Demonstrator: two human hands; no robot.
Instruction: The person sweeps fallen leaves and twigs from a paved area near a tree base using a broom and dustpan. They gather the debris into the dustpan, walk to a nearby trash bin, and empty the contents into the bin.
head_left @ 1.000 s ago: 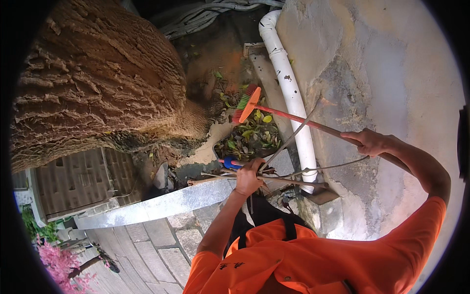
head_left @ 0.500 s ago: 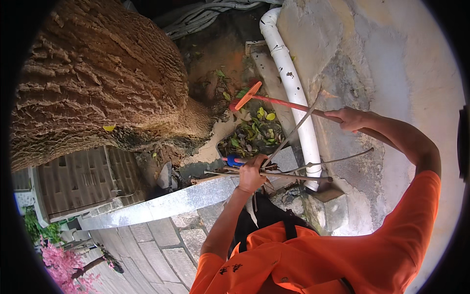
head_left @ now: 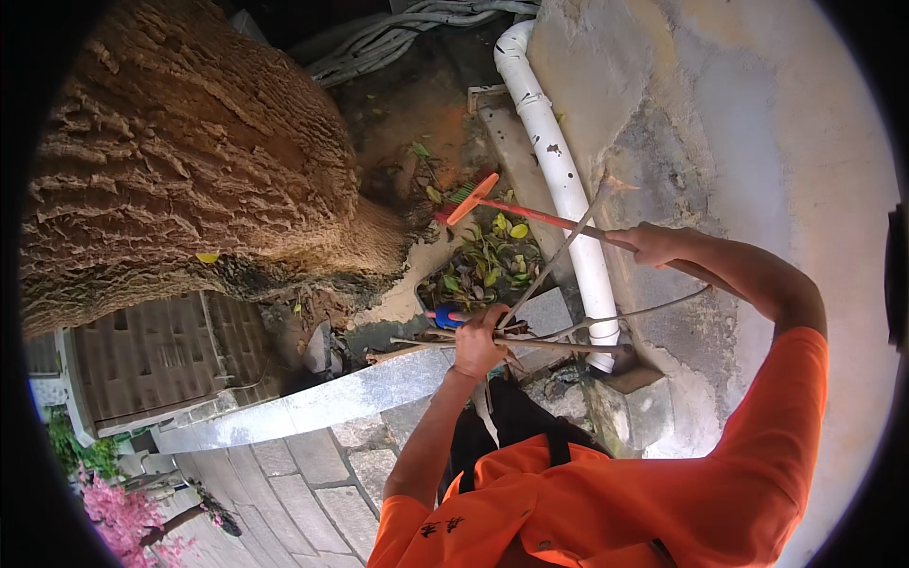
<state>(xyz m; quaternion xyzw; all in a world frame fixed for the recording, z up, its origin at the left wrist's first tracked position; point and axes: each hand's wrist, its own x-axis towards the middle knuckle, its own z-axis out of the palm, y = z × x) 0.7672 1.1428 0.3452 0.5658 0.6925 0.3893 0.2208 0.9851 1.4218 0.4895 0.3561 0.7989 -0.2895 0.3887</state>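
My right hand (head_left: 649, 243) is closed round the shaft of a broom with a red handle (head_left: 540, 215). The orange broom head (head_left: 473, 198) has red and green bristles and is down by the tree's base, above a heap of leaves (head_left: 492, 254). Several bare sticks (head_left: 568, 347) are gripped in my left hand (head_left: 480, 343), crossing one another and reaching right. A blue and red handle piece (head_left: 447, 315) shows beside the left fist; whether the fist also grips it is unclear. The leaves lie in a dark-edged hollow or pan, partly hidden by the sticks.
A thick tree trunk (head_left: 208, 161) fills the left. To the right, a white drainpipe (head_left: 559, 170) runs along a worn plaster wall (head_left: 739, 161). A curved stone kerb (head_left: 312, 402) borders the paving (head_left: 322, 516); cables (head_left: 407, 33) lie at the far end.
My right hand has moved left and nearer, drawing the broom head slightly toward me over the leaves. My left hand keeps its hold on the sticks, nearly in place.
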